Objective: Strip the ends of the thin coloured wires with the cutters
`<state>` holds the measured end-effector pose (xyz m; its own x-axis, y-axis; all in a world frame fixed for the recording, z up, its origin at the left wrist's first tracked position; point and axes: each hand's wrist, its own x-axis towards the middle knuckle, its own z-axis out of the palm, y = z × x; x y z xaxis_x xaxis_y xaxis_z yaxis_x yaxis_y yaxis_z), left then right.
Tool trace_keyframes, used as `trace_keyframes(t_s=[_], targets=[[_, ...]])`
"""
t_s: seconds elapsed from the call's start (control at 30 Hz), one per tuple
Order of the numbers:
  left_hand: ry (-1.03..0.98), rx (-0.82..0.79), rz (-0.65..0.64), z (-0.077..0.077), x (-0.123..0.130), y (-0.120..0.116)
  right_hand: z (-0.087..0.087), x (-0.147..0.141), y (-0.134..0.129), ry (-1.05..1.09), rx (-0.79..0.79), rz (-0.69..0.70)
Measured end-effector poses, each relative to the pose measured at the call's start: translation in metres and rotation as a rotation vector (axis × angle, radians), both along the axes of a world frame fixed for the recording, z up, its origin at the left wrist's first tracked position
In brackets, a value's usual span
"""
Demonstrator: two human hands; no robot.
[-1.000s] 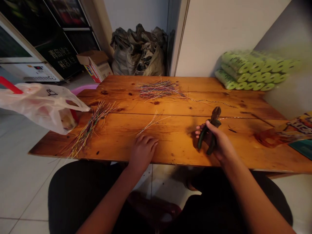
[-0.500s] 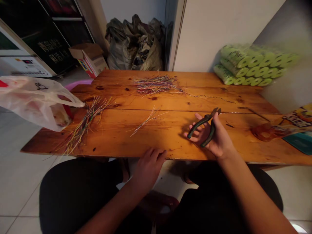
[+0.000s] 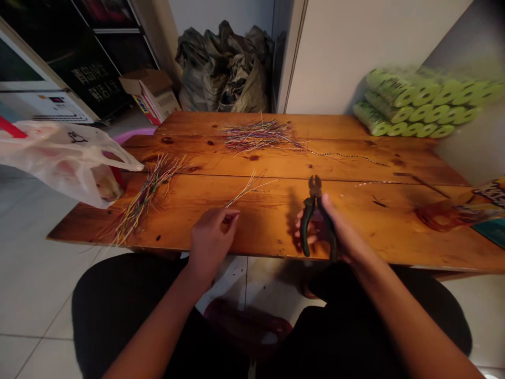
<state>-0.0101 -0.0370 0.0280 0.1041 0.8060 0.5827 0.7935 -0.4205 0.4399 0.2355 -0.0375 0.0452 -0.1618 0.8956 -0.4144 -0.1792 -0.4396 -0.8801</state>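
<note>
My left hand is above the table's near edge, its fingers pinched together; what lies in the pinch, if anything, is too small to make out. Just beyond it lies a small group of loose thin wires. In my right hand is a pair of dark-handled cutting pliers, jaws pointing up and away, handles spread. A bundle of coloured wires rests at the table's left end. Another larger pile of coloured wires lies at the back, a twisted strand running right from it.
The wooden table has a white plastic bag at its left and green-wrapped rolls at the back right. An orange container and a yellow packet are at the right. Below is a dark red basin.
My left hand has moved left and up from the table edge toward the loose wires. My right hand has turned the pliers more upright and drawn them slightly left and nearer.
</note>
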Motion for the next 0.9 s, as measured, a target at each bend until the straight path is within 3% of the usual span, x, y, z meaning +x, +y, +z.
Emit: trace_keyframes(t_s=[0.13,0.4,0.57,0.9], targets=[[0.048,0.049,0.023,0.005,-0.002,0.008,-0.002,-0.027,-0.018,-0.313,0.176,0.233],[0.097,0.139,-0.014,0.014,0.015,0.006,-0.005,-0.034,-0.022,-0.591,0.382,0.246],[0.087,0.222,-0.067,0.015,0.023,0.005,-0.004,-0.03,-0.021,-0.636,0.426,0.278],[0.042,0.214,-0.115,0.012,0.027,0.007,-0.009,-0.03,-0.022,-0.51,0.408,0.242]])
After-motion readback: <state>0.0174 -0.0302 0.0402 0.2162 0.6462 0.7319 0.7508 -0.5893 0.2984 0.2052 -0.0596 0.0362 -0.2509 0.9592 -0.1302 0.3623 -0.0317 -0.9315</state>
